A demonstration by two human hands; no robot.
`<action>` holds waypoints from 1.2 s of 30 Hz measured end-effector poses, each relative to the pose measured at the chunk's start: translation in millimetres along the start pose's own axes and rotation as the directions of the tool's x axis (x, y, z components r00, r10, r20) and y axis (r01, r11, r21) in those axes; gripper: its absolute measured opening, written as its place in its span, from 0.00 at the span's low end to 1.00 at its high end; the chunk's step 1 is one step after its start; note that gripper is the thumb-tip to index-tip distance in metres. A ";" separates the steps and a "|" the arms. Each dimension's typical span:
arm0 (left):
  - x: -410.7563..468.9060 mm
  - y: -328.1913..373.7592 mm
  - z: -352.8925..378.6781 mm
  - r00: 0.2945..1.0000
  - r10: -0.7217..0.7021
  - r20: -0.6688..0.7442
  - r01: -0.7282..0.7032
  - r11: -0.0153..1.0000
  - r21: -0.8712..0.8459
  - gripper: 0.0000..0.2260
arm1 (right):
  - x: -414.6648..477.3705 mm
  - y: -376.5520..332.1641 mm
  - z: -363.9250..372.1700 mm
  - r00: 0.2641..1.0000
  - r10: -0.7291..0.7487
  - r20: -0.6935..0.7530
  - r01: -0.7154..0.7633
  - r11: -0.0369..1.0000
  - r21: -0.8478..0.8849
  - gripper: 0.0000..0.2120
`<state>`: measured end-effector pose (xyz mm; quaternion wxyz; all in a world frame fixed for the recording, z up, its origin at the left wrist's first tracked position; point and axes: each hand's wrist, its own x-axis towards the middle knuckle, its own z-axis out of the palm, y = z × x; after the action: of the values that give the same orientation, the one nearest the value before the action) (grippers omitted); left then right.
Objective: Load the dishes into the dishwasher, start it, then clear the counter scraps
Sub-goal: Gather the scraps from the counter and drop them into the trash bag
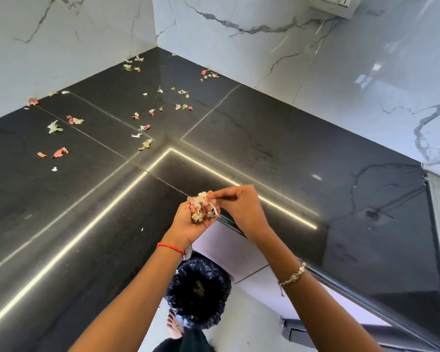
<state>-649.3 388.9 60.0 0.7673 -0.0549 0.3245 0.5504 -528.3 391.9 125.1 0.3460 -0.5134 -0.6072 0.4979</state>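
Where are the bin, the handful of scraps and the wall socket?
bin (215, 271), head view, black liner rim.
handful of scraps (202, 207), head view, middle of pile.
wall socket (333, 3), head view, white faceplate.

Right stretch of the worktop (277, 153) is wide open, straight up to the marble walls (366, 72). Loose scraps (59, 152) dot the left stretch and the back corner, where those walls meet and box the reach in. The bin (198, 275) on the floor has its mouth open upward.
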 end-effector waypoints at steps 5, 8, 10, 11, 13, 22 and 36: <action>-14.3 -25.3 -0.2 1.000 -0.008 0.015 0.007 0.999 0.046 0.16 | -20.2 11.5 3.1 0.984 -0.122 -0.129 0.113 0.991 -0.075 0.11; -22.8 -42.1 -7.5 0.999 -0.030 -0.014 0.031 0.999 0.034 0.15 | -33.9 31.5 1.0 0.991 -0.021 -0.135 0.038 0.991 0.126 0.09; -25.8 -54.4 -16.0 0.999 -0.025 -0.028 0.028 0.995 0.093 0.15 | -46.7 51.0 8.1 0.995 0.040 -0.090 -0.023 0.983 0.183 0.09; -26.8 -61.5 -21.6 0.999 -0.023 -0.041 0.028 0.992 0.126 0.14 | -54.7 62.6 13.5 0.996 0.061 -0.069 -0.048 0.983 0.177 0.10; -26.2 -74.7 -34.6 0.997 -0.018 -0.079 0.032 0.983 0.179 0.14 | -68.2 83.1 23.4 0.995 0.077 -0.056 -0.067 0.984 0.162 0.11; 21.8 -116.5 -129.4 0.969 -0.077 -0.235 0.125 0.973 0.196 0.15 | -89.2 193.3 70.1 0.968 0.241 -0.066 -0.220 0.946 0.237 0.10; 207.7 -197.7 -364.8 0.886 0.027 -0.464 0.365 0.576 0.731 0.17 | -37.8 519.8 149.0 0.896 0.439 -0.067 -0.434 0.897 0.082 0.10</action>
<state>-596.8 319.2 -395.7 0.6683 0.1460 0.6887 0.2403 -513.3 306.2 -409.9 0.2671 -0.6454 -0.4452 0.5603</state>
